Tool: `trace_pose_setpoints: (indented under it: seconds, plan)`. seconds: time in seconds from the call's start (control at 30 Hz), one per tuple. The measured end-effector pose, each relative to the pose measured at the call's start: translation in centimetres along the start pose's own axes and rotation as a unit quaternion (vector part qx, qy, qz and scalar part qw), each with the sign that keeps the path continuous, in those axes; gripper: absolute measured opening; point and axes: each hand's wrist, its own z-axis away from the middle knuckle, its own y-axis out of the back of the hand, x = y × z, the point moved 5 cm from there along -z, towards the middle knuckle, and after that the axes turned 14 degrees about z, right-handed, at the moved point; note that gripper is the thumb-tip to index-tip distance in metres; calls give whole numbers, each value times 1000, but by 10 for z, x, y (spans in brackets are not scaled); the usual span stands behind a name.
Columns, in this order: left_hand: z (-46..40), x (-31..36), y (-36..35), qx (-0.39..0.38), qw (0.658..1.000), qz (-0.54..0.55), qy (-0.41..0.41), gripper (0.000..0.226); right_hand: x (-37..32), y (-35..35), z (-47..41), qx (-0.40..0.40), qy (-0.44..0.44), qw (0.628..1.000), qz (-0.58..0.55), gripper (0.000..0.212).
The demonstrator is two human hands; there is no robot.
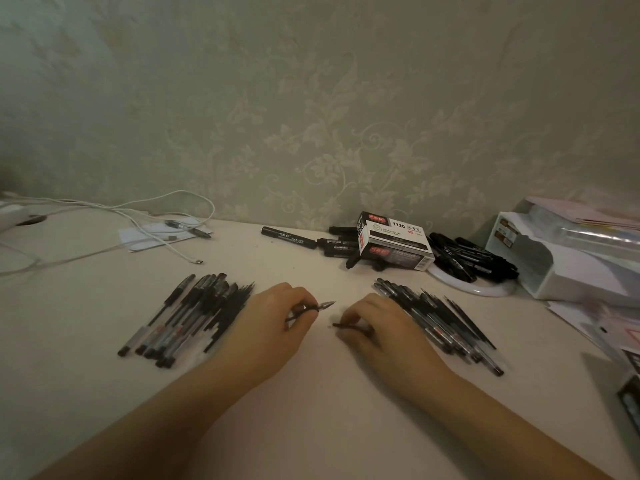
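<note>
We locate the pen refill (317, 306) at mid-tabletop (311, 393), pinched in the curled fingers of the left hand (273, 323), tip pointing right. Just right of it, the right hand (377, 327) pinches a thin dark pen part (346, 326), its end pointing left. The two parts are near but apart. One pen pile (187, 317) lies left of the hands, a second pen pile (440, 320) right; a marker box (394, 242) stands farther back.

Pen piles (188, 315) (438, 322) flank hands; marker box (394, 242) behind.

Black pens (188, 315), white cable (166, 233), pale green floral wallpaper (329, 116), cream table (311, 393)
</note>
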Motion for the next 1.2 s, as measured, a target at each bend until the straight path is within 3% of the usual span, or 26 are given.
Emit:
trace_pose_setpoints:
  seconds: [0.1,0.27,0.63,0.97,1.2]
  plan:
    - [0,0,-1,-13,1000,-5,-1,14,6,5,0,20,-42,998,-32,4]
    - [-1,1,-2,-25,1000,-1,-8,12,12,15,-2,78,-97,981,-148,9]
    - [1,9,-7,-45,998,33,-32,14,-3,14,-2,32,-14,983,-181,16]
    - [2,15,-5,-50,997,42,-27,20,4,5,-3,-15,-73,943,-324,11]
    - [2,18,-7,-56,997,42,-32,15,5,4,-1,-31,-72,939,-335,11]
